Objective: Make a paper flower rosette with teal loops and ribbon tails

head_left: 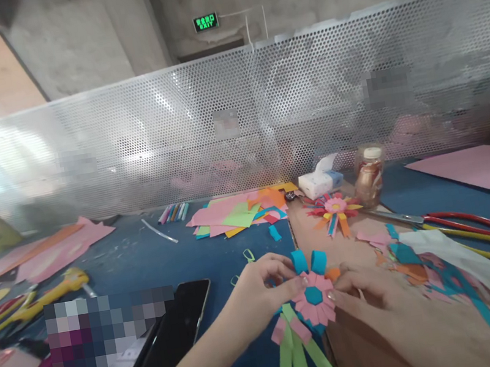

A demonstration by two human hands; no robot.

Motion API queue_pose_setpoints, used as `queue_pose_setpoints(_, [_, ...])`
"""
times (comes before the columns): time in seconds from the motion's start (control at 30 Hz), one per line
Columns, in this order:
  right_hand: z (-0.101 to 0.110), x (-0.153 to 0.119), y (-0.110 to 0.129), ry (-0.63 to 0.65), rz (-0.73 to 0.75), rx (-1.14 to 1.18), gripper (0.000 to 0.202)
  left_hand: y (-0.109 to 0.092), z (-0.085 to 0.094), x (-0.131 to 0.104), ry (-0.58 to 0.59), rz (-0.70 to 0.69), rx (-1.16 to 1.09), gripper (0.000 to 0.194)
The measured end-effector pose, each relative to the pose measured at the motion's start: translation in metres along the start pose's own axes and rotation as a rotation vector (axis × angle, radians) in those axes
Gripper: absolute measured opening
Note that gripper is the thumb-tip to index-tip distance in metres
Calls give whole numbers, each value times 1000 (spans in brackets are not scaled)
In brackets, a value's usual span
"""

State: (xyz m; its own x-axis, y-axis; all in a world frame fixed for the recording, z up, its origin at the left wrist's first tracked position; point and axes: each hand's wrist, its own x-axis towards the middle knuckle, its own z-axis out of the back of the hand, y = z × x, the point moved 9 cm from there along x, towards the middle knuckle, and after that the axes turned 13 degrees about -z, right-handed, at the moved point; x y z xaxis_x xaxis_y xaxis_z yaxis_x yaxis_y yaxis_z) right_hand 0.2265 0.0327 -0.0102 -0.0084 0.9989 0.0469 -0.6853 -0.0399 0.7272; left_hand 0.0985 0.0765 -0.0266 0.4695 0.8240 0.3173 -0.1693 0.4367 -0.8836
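Observation:
A paper flower (325,310) with pink petals, a blue centre and blue loops at its top is held between both hands, low in the middle of the head view. My left hand (273,284) pinches its upper left edge between thumb and fingers. From the other side my right hand (368,297) grips the right edge, thumb on the petals. Green paper strips (292,356) with pink bands hang at the flower's lower left. A bit of orange paper (332,274) shows by the right fingertips. The back of the flower is hidden.
Red-and-yellow-handled scissors (470,228) and paper scraps (425,266) lie right, on cardboard (303,230). Behind are a finished multicoloured paper flower (336,209), a tissue box (319,184) and a jar (369,179). Coloured sheets (231,213), a glue gun (53,294) and a phone (174,325) lie left.

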Motion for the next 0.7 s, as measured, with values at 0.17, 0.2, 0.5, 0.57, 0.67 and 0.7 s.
queue_pose_setpoints(0.17, [-1, -2, -7, -71, 65, 42, 31, -2, -4, 0, 35, -23, 7, 19])
queue_pose_setpoints(0.2, [-2, -2, -9, -76, 70, 43, 31, -2, -6, -1, 47, -20, 5, 18])
queue_pose_setpoints(0.5, [1, -2, -3, -195, 147, -26, 19, -5, -7, -4, 30, -21, 154, 14])
queue_pose_setpoints(0.57, [2, -2, -2, -190, 178, -5, 22, -13, -8, -5, 24, -91, 231, 12])
queue_pose_setpoints(0.67, [6, -9, 3, -232, 279, -108, 25, -33, -11, -7, 10, -315, 343, 7])
queue_pose_setpoints(0.7, [9, -13, 6, -283, 319, -178, 27, -41, -12, -9, -1, -410, 389, 5])
